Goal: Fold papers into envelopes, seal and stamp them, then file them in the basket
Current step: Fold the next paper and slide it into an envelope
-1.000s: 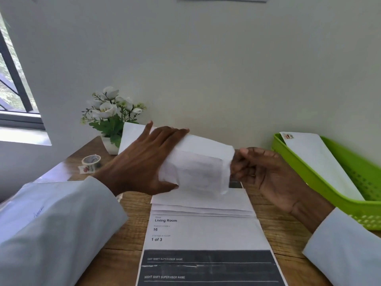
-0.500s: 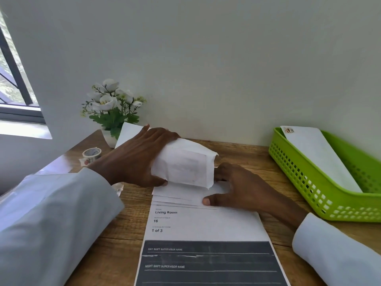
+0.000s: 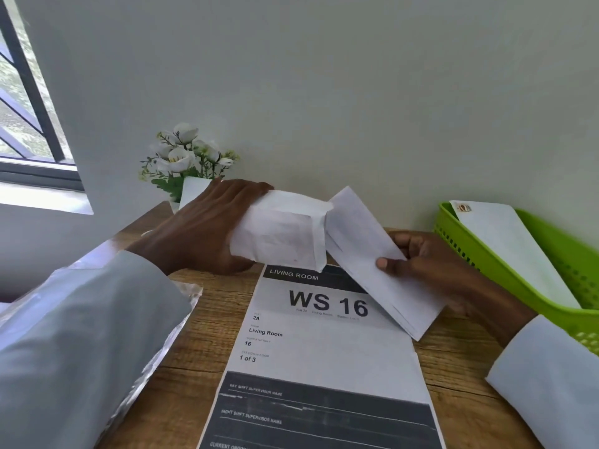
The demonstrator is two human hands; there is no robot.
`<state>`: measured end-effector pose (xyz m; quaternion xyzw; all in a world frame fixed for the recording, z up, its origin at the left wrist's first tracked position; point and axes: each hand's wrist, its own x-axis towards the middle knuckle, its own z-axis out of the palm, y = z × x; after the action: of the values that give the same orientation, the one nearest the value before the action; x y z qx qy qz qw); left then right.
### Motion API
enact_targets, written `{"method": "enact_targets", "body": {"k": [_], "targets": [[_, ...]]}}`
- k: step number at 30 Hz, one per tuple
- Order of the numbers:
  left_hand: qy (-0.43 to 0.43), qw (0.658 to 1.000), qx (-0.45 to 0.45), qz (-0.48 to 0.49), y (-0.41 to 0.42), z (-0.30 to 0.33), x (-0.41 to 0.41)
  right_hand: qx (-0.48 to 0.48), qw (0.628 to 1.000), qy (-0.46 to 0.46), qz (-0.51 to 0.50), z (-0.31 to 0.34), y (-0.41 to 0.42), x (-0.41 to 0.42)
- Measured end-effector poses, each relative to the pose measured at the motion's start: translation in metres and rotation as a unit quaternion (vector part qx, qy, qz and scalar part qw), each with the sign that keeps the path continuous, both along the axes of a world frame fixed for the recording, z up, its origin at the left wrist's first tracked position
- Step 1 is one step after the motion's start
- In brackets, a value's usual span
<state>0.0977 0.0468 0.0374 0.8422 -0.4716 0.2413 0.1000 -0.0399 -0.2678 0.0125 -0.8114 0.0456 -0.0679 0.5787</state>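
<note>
Folded paper (image 3: 285, 231) is gripped in the left hand (image 3: 201, 228), held above the bench (image 3: 453, 361); its right end meets the envelope (image 3: 372, 254), which the right hand (image 3: 431, 264) pinches at a tilt, thumb on top. Under both lies a printed sheet (image 3: 324, 345) marked WS 16. A green basket (image 3: 557, 254) at the right holds another envelope (image 3: 512, 247); a flower pot (image 3: 184, 157) stands behind the left hand.

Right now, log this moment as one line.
left hand: grips envelope | right hand: pinches folded paper | paper meets envelope mouth | basket: one stamped envelope
</note>
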Motion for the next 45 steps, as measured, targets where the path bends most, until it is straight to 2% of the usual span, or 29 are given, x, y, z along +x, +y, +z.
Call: {"method": "enact_targets", "body": {"k": [6,17,23,28,33,38,45], "targets": [[-0.004,0.999,0.004,0.053,0.005,-0.003,0.009,0.002,0.999,0.029,0.02,0.0,-0.005,-0.001],[-0.016,0.998,-0.002,0.062,0.003,-0.006,0.008,-0.007,0.997,0.017,0.078,0.02,-0.013,-0.009],[-0.041,0.997,0.017,0.06,0.0,-0.008,0.011,-0.127,0.99,0.014,0.056,0.016,-0.004,-0.006],[-0.09,0.991,0.073,0.06,-0.002,-0.011,0.012,-0.266,0.961,0.003,0.075,0.023,0.006,-0.005],[-0.125,0.986,0.103,0.05,-0.008,-0.01,0.007,-0.324,0.938,0.026,0.124,0.032,0.01,-0.009],[-0.135,0.983,0.127,0.013,-0.024,-0.016,-0.007,-0.328,0.936,0.02,0.129,0.034,0.012,-0.01],[-0.12,0.985,0.122,-0.017,-0.035,-0.018,-0.016,-0.206,0.973,-0.035,0.097,0.035,0.017,-0.008]]}}
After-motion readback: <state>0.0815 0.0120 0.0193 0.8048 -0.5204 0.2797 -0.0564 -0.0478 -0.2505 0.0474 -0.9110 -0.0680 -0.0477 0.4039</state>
